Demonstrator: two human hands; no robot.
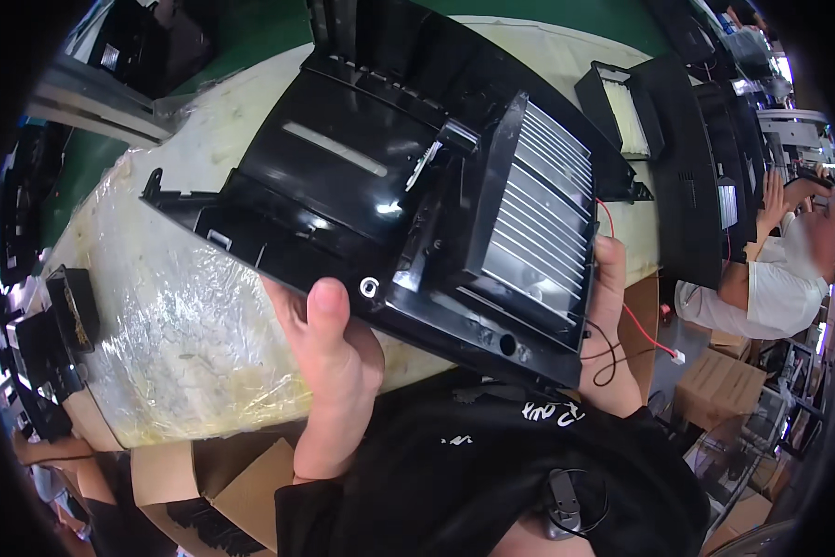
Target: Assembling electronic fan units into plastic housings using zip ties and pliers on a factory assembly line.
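Tilted above the table, a large black plastic housing [324, 172] rests in both my hands. Set into its right part is a silver finned panel [543, 209], like a heat sink or louvred grille. My left hand [329, 339] grips the near left edge, its thumb up beside a round screw hole and its fingers partly hidden underneath. At the near right corner my right hand [610, 297] holds the side, most of its fingers behind the housing. A red wire [647, 339] with a small white plug and a thin black wire [608, 367] dangle by that hand.
Crinkled clear film covers the pale table [176, 353]. A black box with pale lining [626, 116] lies at the far right, a small black part [76, 306] at left. Open cardboard boxes [162, 464] stand below. A co-worker [779, 288] works at right; another person's hand [55, 450] shows lower left.
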